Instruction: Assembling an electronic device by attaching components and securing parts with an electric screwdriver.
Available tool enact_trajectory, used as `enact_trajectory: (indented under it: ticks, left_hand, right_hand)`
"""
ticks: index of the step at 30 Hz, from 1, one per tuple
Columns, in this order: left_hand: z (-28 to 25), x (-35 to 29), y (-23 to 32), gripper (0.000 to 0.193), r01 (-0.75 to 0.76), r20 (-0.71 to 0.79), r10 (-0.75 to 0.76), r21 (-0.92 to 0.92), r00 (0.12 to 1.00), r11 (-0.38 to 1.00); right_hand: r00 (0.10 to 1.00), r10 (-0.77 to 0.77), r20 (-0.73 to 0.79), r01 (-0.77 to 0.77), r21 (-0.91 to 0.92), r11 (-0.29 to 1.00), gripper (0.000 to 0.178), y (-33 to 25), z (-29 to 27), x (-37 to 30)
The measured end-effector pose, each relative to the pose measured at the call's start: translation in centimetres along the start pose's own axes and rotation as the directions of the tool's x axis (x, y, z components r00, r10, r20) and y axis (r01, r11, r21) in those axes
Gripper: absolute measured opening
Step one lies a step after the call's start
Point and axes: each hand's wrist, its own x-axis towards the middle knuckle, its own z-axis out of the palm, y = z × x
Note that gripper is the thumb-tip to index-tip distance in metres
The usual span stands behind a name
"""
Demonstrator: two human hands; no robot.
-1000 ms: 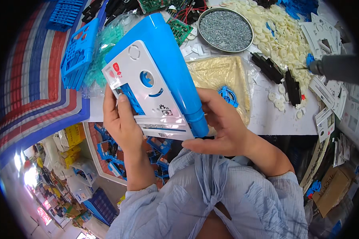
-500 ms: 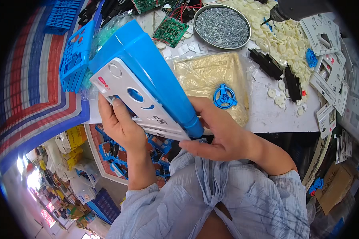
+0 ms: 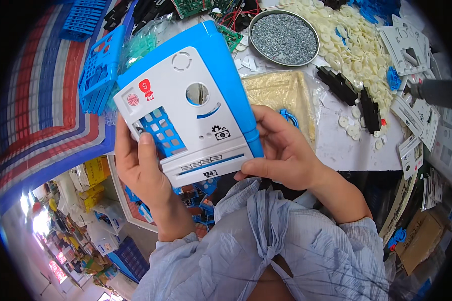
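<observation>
Both my hands hold a blue money box casing (image 3: pixel 238 95) with a white front panel (image 3: pixel 171 65), tilted in front of my chest. The panel shows a round hole, a blue grid in a rectangular window, a long slot, and red and black printed symbols. My left hand (image 3: pixel 146 168) grips the panel's left side, thumb beside the grid window. My right hand (image 3: pixel 289 158) closes round the lower right corner, thumb near the slot's end and fingers behind. Past the right hand, a blue wheel-shaped part (image 3: pixel 289 117) lies partly hidden on a plastic-wrapped yellowish packet (image 3: pixel 281 83).
A round dish (image 3: pixel 299 64) of screws stands beyond, beside heaped cream discs (image 3: pixel 359 45). Black parts (image 3: pixel 336 84) and white panels (image 3: pixel 404 45) lie right. A dark, blurred tool (image 3: pixel 437 94) hangs at the right. Blue grilles (image 3: pixel 98 75) stand left; below is a tub (image 3: pixel 121 198) of blue parts.
The casing has turned so its white panel faces me more squarely, both hands still holding it. The dark tool has swung from the upper right down toward the right edge.
</observation>
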Motion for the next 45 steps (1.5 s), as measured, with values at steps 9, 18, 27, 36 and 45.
enact_trajectory:
  ticks: [9, 18, 27, 36, 45]
  left_hand:
    - [-2.1, -1.6, -0.7, 0.057, 0.253, 0.189, -0.267, 0.095, 0.945, 0.963]
    - [-1.2, -2.7, -0.7, 0.057, 0.261, 0.232, -0.243, -0.050, 0.942, 0.964]
    - [-1.7, -4.0, -0.2, 0.051, 0.190, 0.228, -0.191, 0.024, 0.955, 0.981]
    - [-1.0, -5.2, -0.4, 0.051, 0.019, 0.187, -0.032, 0.068, 0.982, 0.998]
    - [0.2, -5.1, -0.5, 0.051, 0.013, 0.141, -0.020, 0.049, 0.990, 0.999]
  right_hand:
    - [0.988, 0.061, -0.144, -0.066, -0.034, 0.997, 0.079, -0.9, 0.2, 0.4]
    - [0.995, -0.003, -0.098, 0.002, -0.016, 1.000, 0.080, -1.5, 1.0, -1.9]
    - [0.991, -0.087, -0.101, 0.064, -0.206, 0.976, 0.060, -1.2, 1.7, -3.7]
    - [0.988, -0.116, -0.102, 0.097, -0.171, 0.980, 0.065, -0.5, 1.5, -4.1]
    - [0.967, -0.228, -0.117, 0.209, -0.151, 0.966, 0.067, 0.9, 1.6, -4.2]
